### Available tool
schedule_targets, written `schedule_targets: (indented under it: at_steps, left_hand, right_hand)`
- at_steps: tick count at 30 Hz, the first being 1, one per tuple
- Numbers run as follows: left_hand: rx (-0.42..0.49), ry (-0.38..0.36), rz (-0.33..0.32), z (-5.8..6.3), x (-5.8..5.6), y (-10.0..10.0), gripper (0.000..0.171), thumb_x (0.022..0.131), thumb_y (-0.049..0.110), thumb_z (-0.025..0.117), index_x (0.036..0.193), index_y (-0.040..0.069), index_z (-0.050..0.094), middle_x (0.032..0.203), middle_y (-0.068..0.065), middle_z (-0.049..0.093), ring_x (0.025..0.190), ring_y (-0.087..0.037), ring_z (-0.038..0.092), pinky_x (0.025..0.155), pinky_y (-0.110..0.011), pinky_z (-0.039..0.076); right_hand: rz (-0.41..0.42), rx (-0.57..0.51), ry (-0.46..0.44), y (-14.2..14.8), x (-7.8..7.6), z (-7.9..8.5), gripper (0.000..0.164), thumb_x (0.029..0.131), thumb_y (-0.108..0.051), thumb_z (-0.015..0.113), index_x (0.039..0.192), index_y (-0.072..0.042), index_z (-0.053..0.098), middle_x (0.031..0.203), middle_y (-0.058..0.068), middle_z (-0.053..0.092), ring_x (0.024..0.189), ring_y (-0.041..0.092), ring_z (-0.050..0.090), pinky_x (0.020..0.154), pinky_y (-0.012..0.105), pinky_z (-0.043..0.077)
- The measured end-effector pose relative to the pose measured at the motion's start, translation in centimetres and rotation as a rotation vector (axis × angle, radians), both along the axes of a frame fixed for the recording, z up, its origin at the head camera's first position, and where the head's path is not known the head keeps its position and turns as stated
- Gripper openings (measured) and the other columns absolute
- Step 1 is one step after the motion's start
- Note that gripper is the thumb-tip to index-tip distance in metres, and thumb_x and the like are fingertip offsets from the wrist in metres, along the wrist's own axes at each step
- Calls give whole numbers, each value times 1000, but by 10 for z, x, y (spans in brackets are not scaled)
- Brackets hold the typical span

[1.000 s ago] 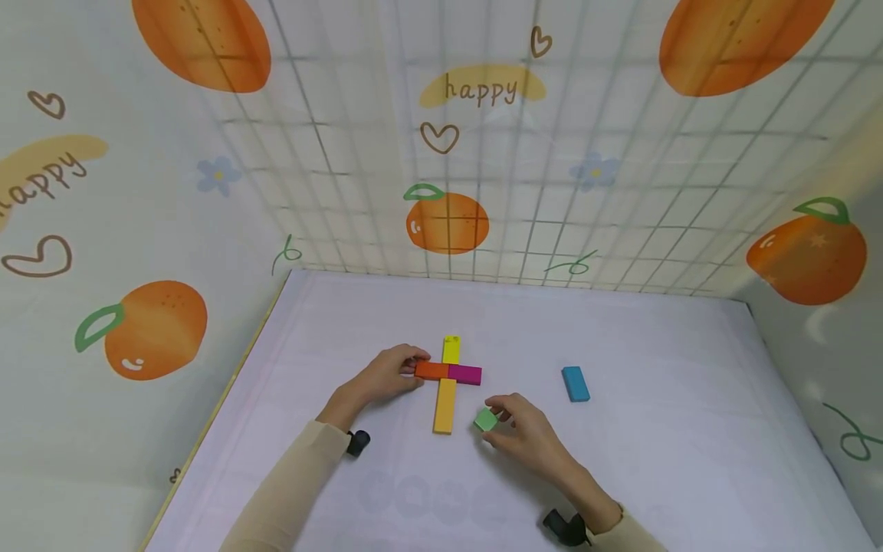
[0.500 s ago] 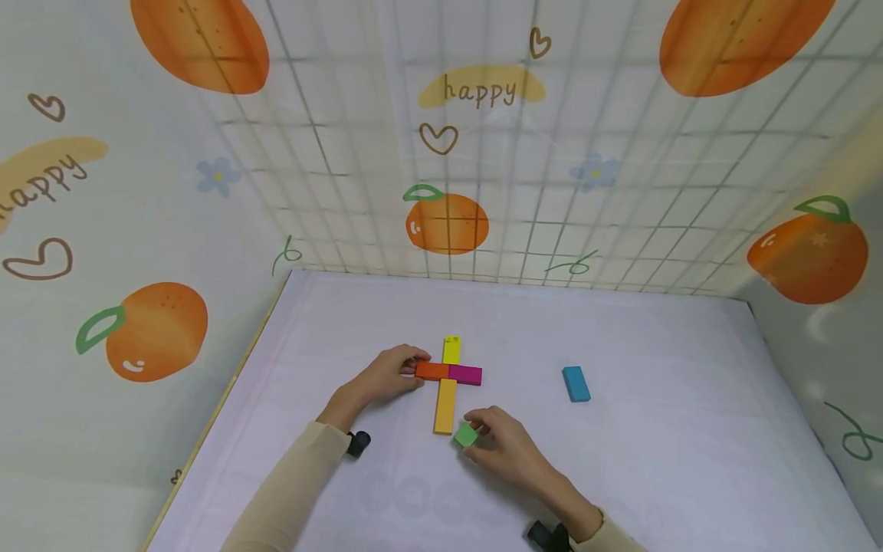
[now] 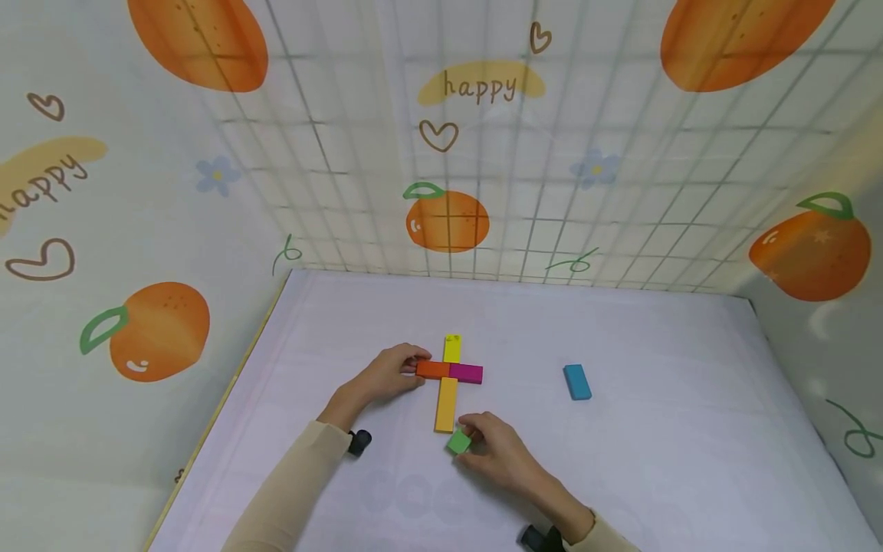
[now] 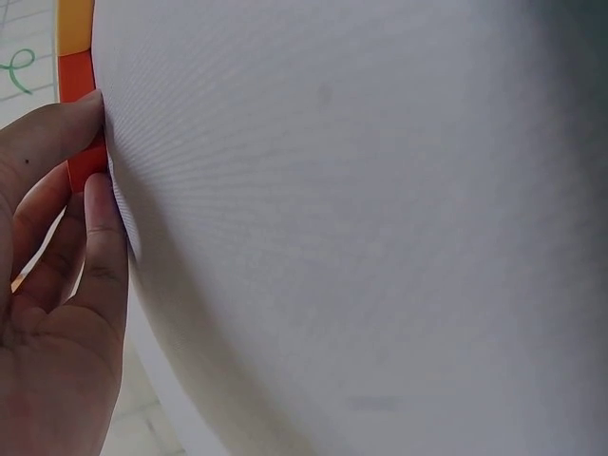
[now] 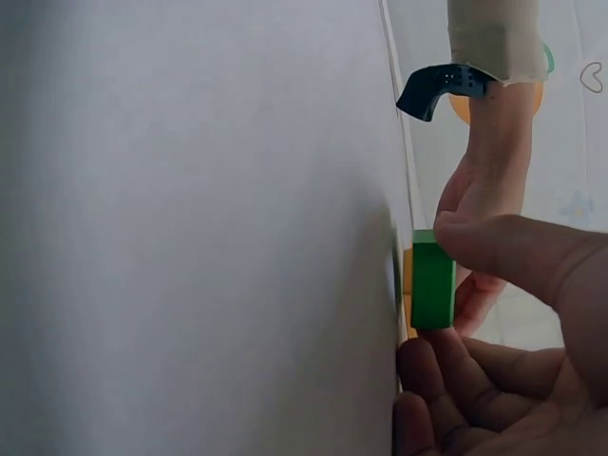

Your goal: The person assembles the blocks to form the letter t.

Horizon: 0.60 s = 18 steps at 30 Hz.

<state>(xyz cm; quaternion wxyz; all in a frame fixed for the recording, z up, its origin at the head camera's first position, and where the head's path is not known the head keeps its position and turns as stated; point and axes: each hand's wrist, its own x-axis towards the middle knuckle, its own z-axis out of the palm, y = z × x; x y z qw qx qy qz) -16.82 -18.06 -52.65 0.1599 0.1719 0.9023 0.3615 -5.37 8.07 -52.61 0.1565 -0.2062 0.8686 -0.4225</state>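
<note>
My left hand (image 3: pixel 385 374) pinches the outer end of an orange-red block (image 3: pixel 432 369) between thumb and fingers. That block lies flat, end to end with a magenta block (image 3: pixel 467 373). A yellow block (image 3: pixel 451 348) stretches away behind their joint, and a long amber block (image 3: pixel 446 404) runs toward me from it, forming a cross. My right hand (image 3: pixel 500 454) pinches a small green block (image 3: pixel 458 441) between thumb and fingers, near the amber block's front end. In the right wrist view the green block (image 5: pixel 433 280) partly covers the amber block; whether they touch I cannot tell.
A blue block (image 3: pixel 577 382) lies apart at the right on the white tabletop (image 3: pixel 676 429). Printed cloth (image 3: pixel 448 161) with oranges surrounds the table at the back and both sides. Black straps with small devices sit on both wrists.
My right hand has carried the green block left and toward me, from beside the amber block to near its front end. My left hand stays on the orange-red block.
</note>
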Motion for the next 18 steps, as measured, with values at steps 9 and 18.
schedule_targets:
  at_steps: [9, 18]
  left_hand:
    - [18, -5, 5, 1, 2, 0, 44, 89, 10, 78, 130, 13, 64, 126, -1, 61, 109, -18, 58, 99, -36, 49]
    - [24, -27, 18, -1, 3, 0, 44, 90, 9, 76, 132, 15, 63, 129, 0, 60, 111, -19, 58, 98, -36, 49]
  right_hand:
    - [7, 16, -22, -4, 0, -2, 59, 81, -16, 85, 132, 0, 58, 101, -5, 62, 94, 13, 58, 85, 33, 53]
    - [16, 29, -17, -7, -2, -3, 62, 80, -18, 86, 133, -1, 58, 100, -8, 61, 93, 12, 55, 84, 30, 53]
